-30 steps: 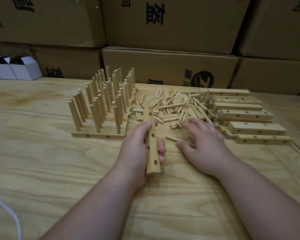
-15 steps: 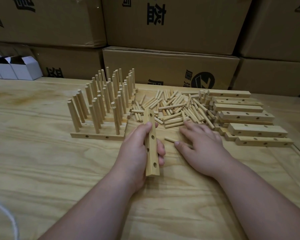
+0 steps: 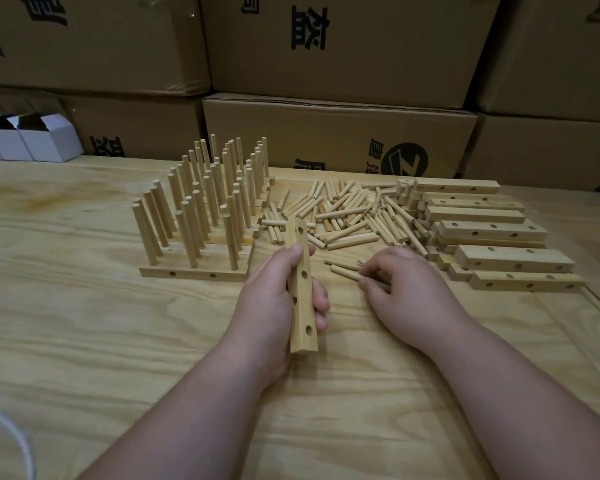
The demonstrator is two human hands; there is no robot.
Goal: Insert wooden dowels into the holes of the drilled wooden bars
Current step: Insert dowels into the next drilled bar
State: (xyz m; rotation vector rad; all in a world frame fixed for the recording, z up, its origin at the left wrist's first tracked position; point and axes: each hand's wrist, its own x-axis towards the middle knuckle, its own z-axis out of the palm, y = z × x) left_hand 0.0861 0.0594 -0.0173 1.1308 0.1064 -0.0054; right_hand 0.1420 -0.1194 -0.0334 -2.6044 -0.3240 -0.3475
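Pale plywood with a broad grain makes up the worktop, and everything on it is the same light wood. The left hand grips a drilled wooden bar around its middle, thumb over the top and fingers curled behind it, holding it lengthwise with one end pointing toward the far edge; four empty holes show along its upturned face. Just beside it, the right hand lies palm down on the worktop with its fingers bent onto a loose dowel, the thumb and fingertips closing on it; whether the dowel has left the surface cannot be told. The two hands are apart, with a strip of bare worktop between them.

Beyond the hands, toward the far edge, lies a heap of loose dowels. To the left of the heap stand finished bars laid side by side, their dowels upright in rows. To the right of the heap, near the worktop's right edge, is a stack of empty drilled bars. Brown cardboard boxes with black printing are stacked behind the far edge, and small white cartons sit at the far left corner. A white cord curves across the near left corner.
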